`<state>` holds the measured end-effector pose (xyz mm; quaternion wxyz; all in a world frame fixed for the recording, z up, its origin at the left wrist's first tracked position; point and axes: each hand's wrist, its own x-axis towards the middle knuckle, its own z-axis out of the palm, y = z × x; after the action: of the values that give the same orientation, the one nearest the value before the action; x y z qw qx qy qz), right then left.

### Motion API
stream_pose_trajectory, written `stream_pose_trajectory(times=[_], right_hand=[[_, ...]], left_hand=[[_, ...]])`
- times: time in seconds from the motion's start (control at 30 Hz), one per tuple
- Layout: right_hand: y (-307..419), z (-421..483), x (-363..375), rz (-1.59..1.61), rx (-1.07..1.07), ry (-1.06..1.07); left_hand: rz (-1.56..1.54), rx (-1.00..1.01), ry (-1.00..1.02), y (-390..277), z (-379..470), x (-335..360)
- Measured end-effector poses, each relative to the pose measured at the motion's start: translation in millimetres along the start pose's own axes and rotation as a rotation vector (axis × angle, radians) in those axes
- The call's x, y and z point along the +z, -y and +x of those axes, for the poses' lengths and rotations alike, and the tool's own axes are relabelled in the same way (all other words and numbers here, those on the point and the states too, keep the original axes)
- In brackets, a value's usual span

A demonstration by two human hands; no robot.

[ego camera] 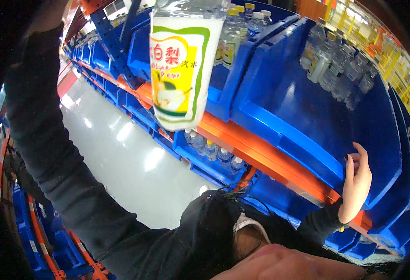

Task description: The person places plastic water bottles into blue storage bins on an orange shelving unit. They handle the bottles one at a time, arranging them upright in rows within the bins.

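Observation:
A clear plastic bottle (182, 73) with a white, green and yellow pear-soda label is close to the camera at the top centre. Its top is cut off by the picture's edge, so what holds it is hidden. My left arm reaches up along the left side, and only a dim part of my left hand or wrist (47, 15) shows in the top corner. At the right, my right hand (358, 183) has loosely bent fingers set apart and holds nothing. It is over the front edge of a large blue plastic bin (278, 122), with several clear bottles (334, 66) at its back.
Another blue bin (222, 101) holds yellow- and white-capped bottles (231, 43). The bins rest on orange shelf beams (247, 140). Lower down, a bin holds more bottles (212, 150). Grey floor (131, 168) runs between racks, with further blue bins (65, 245) at lower left.

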<state>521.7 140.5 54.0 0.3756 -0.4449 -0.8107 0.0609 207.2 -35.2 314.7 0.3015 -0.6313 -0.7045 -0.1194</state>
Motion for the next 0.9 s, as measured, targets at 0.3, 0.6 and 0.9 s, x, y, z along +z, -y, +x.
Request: stream_pose_trajectory(times=[0.3, 0.6, 0.9], right_hand=[[-9, -1, 5, -0.038, 0.000, -0.044], [-14, 0, 4, -0.108, 0.051, -0.032], [-9, -2, 4, -0.134, 0.069, -0.048]], left_hand=[[-0.006, 0.117, 0.123, 94, 41, 85], [-0.139, 0.203, 0.112, 126, 107, 262], [-0.106, 0.126, 0.062, 107, 143, 342]])
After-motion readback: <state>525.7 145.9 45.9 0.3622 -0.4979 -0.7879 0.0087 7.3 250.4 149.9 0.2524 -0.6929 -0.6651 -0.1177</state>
